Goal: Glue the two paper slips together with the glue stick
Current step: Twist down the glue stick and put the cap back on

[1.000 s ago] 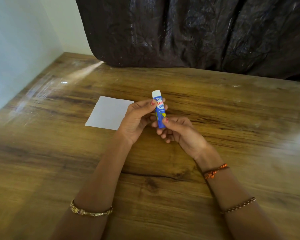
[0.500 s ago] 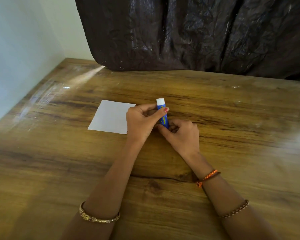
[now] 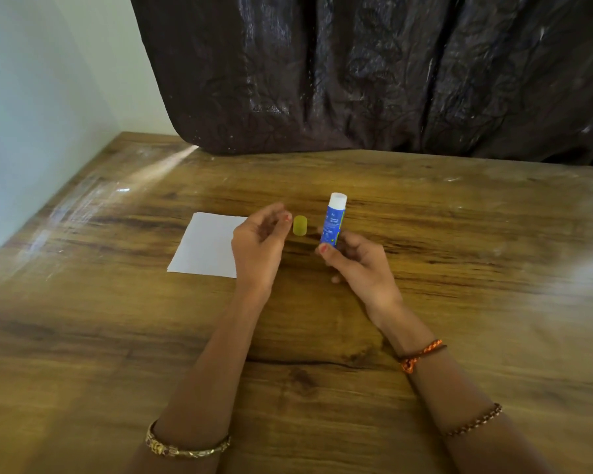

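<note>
head view: wooden table [image 3: 425,336] bears the white paper [image 3: 206,248]. hands have parted since before: right hand [image 3: 353,265] grips the glue stick [image 3: 333,222] upright, left hand [image 3: 259,241] now empty, loosely curled beside the yellow cap [image 3: 300,226] now standing on the table.

My arms are bare, no sleeves. A gold bangle [image 3: 188,448] circles my left forearm. On my right wrist sits an orange knotted thread band [image 3: 420,355], with a thin brown beaded bracelet [image 3: 474,421] higher up. My nails are painted red.
</note>
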